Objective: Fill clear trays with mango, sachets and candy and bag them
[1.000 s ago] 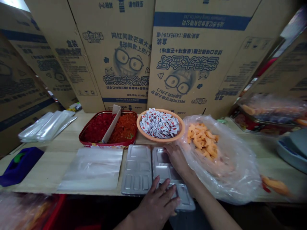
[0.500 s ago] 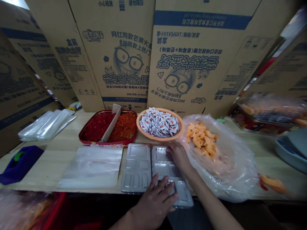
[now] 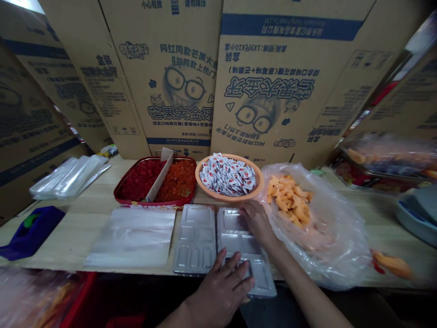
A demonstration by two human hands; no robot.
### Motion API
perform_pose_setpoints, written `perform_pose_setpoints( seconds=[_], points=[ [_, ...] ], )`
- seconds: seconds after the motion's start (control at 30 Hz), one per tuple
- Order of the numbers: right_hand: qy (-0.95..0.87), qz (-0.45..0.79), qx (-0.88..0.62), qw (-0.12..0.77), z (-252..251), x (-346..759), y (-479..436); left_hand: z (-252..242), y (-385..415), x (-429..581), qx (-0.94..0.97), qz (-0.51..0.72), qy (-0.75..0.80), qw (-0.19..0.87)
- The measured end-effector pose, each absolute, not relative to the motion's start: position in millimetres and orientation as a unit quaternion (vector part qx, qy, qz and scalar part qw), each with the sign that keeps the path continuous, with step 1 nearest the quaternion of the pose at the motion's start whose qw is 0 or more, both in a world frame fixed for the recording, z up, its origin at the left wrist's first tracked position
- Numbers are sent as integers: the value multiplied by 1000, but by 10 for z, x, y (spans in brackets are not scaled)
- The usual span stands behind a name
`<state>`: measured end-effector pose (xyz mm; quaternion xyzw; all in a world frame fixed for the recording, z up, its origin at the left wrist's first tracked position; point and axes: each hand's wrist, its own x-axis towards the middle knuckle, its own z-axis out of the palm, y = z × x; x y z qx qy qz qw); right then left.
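The left hand (image 3: pixel 221 284) lies open on the near end of a silver compartment tray (image 3: pixel 235 241), well apart from the right hand (image 3: pixel 259 223), whose grip on the far end cannot be told. That near end juts past the table edge (image 3: pixel 136 272), beside a matching tray (image 3: pixel 194 239). Without the left hand's support, the tray could tip off, and a careless sweep of the right arm could disturb the plastic bag of orange pieces (image 3: pixel 317 255) just beside it.
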<state>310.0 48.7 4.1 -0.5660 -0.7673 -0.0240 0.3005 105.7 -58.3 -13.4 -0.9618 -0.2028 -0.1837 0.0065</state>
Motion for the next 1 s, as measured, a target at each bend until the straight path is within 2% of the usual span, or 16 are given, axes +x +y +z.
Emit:
perform_pose_setpoints(
  seconds=[0.33, 0.53, 0.6, 0.67, 0.73, 0.8, 0.87, 0.93, 1.0],
  points=[
    [-778, -61, -549, 298, 121, 3080, 466, -80, -581, 1077, -958, -199, -204, -8],
    [-741, 21, -517, 427, 304, 3121, 479, -119, -560, 1060, -955, -204, -208, -57],
    [-718, 36, -510, 472, 404, 3122, 459, -148, -567, 1053, -932, -276, -216, -98],
    [-701, 46, -504, 503, 504, 3093, 416, -139, -550, 1066, -852, -404, -279, -181],
    [-693, 64, -494, 521, 581, 3031, 365, -58, -491, 1102, -701, -514, -362, -337],
    [-699, 87, -478, 526, 623, 2971, 338, 91, -402, 1143, -539, -513, -398, -537],
    [-698, 102, -476, 525, 621, 2980, 361, 262, -314, 1160, -420, -454, -383, -687],
    [-657, 97, -521, 536, 572, 3123, 441, 397, -251, 1136, -346, -422, -373, -750],
    [-581, 57, -613, 533, 479, 3414, 556, 466, -216, 1078, -298, -443, -379, -756]
  ],
)
